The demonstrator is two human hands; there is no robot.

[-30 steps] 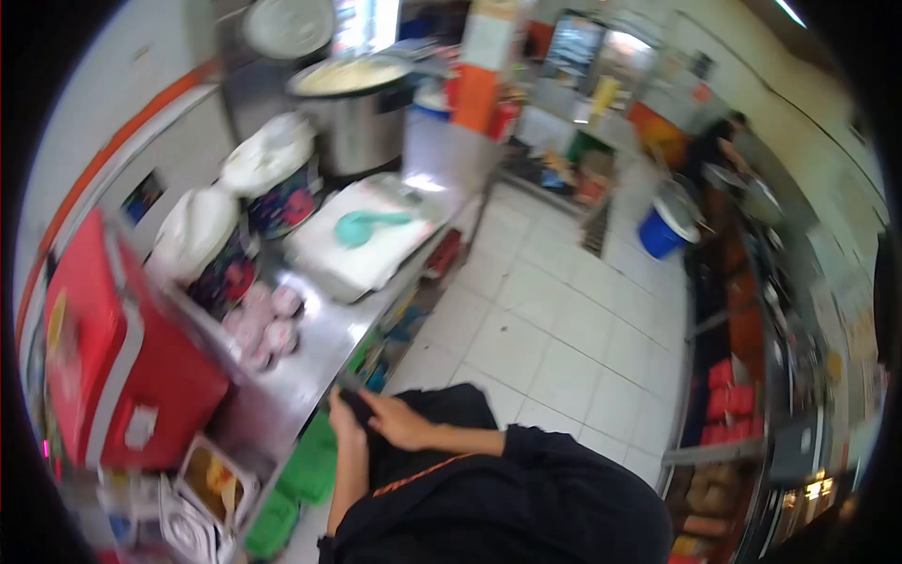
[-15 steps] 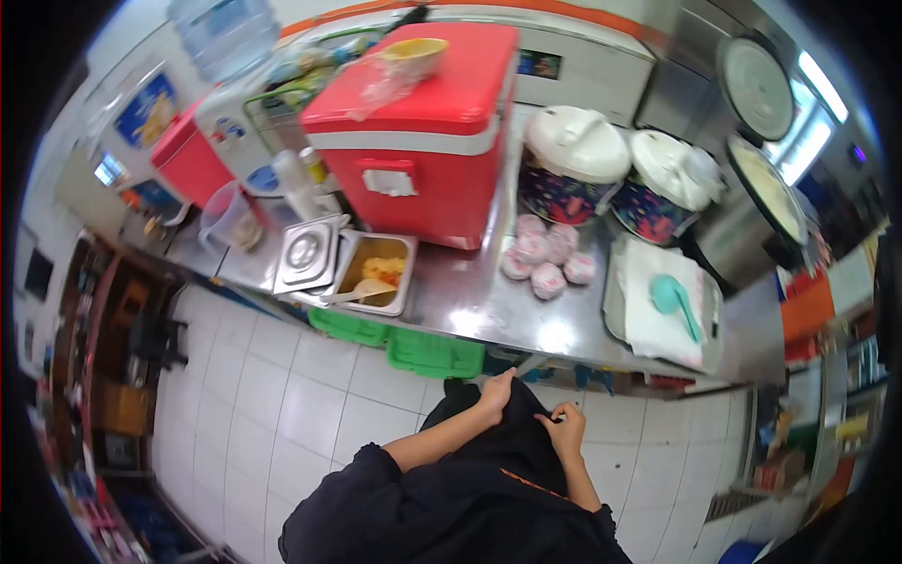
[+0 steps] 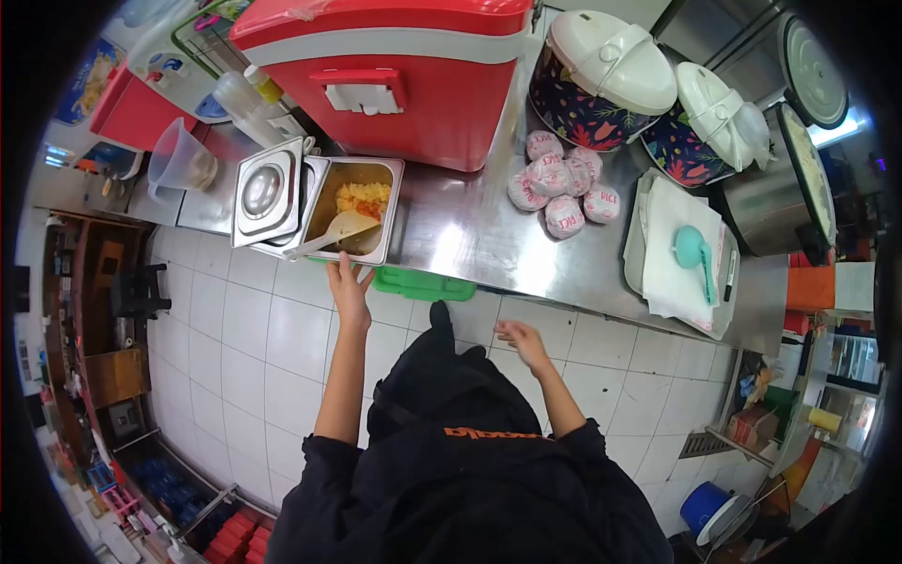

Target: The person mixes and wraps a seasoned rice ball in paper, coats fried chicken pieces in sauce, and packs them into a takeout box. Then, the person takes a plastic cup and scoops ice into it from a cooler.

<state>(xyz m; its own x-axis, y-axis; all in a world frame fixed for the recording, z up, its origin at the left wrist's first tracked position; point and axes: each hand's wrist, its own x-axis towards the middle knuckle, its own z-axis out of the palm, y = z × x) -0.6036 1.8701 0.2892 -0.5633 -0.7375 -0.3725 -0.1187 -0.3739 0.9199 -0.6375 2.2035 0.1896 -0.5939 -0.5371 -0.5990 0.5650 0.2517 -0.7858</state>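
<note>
My left hand (image 3: 349, 289) is at the front rim of a steel food pan (image 3: 396, 211), fingers apart. Whether its fingertips touch the rim I cannot tell. Yellow and orange food (image 3: 364, 198) lies in the pan's far part, and a pale spatula (image 3: 340, 228) rests across the pan with its handle over the left front corner. Left of it, a domed steel lid (image 3: 267, 193) sits on a neighbouring pan. My right hand (image 3: 526, 344) hangs over the floor before the counter, empty, its fingers loosely stretched.
On the steel counter (image 3: 460, 246) stand a red cooler (image 3: 413, 122), paper-wrapped balls (image 3: 565, 215), lidded patterned pots (image 3: 583, 99), and a tray (image 3: 635, 254) with white paper and a turquoise ladle (image 3: 691, 247). A clear jug (image 3: 178, 162) is further left. Green crates (image 3: 423, 284) show underneath.
My left hand has moved left and forward from in front of my body to the pan's rim. The right hand has come away from my clothing. The view has moved closer to the counter.
</note>
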